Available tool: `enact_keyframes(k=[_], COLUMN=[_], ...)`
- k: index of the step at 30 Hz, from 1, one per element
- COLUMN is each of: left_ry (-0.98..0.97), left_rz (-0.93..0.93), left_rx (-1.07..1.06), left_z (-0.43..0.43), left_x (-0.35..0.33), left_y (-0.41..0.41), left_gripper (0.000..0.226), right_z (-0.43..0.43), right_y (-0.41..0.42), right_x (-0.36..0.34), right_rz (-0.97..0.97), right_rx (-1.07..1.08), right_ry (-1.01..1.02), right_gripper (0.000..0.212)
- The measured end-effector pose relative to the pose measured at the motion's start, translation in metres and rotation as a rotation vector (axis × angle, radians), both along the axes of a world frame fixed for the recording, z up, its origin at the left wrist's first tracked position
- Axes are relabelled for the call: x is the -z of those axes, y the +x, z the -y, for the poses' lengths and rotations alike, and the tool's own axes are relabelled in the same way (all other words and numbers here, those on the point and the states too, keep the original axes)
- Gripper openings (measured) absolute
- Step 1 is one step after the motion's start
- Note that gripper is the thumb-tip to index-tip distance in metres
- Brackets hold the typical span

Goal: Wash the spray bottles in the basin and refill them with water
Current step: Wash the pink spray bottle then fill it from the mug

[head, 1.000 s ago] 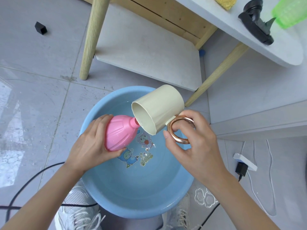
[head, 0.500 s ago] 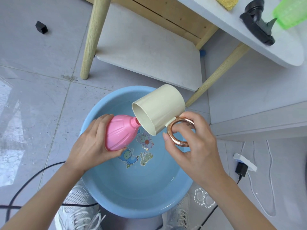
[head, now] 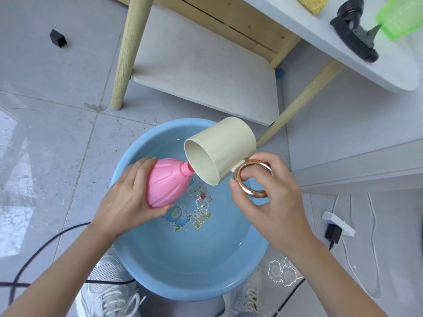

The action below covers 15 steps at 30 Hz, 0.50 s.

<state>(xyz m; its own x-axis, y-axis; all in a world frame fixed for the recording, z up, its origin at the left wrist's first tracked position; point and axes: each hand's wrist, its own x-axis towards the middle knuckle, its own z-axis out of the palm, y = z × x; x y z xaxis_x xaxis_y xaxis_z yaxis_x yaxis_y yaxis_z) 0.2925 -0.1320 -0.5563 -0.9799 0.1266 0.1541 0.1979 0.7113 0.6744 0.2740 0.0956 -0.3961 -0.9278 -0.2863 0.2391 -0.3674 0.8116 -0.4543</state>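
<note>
the pink bottle looks like ribbed plastic with a soft sheen; the cream cup is matt and smooth, its ring handle glossy copper-coloured metal. the blue basin is smooth, shiny plastic. the table legs are pale, grainy wood, the shelf a matt white board, the floor tiles glossy grey, the shoes white mesh cloth with laces

Table, power strip, black cube
</note>
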Motion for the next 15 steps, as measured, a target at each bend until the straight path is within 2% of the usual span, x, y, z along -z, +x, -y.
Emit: enact_keyframes(k=[6,10,15], left_ry=[0.006,-0.030,-0.045], left_rz=[-0.007,0.007,0.013], left_rx=[-0.008,-0.026,-0.026], left_z=[-0.001,-0.001,-0.001], left_x=[-0.001,-0.001,-0.003], left_y=[0.000,0.001,0.000], left_gripper=[0.096,0.102,0.101], right_z=[-0.010,-0.021,-0.037], right_y=[-0.013,-0.023,-0.029], right_x=[-0.004,0.001,0.026], right_rz=[0.041,0.212,0.448], right_rx=[0.135,0.305,0.450], right_ry=[-0.117,-0.236,-0.188], right_gripper=[0.022,0.019,0.025])
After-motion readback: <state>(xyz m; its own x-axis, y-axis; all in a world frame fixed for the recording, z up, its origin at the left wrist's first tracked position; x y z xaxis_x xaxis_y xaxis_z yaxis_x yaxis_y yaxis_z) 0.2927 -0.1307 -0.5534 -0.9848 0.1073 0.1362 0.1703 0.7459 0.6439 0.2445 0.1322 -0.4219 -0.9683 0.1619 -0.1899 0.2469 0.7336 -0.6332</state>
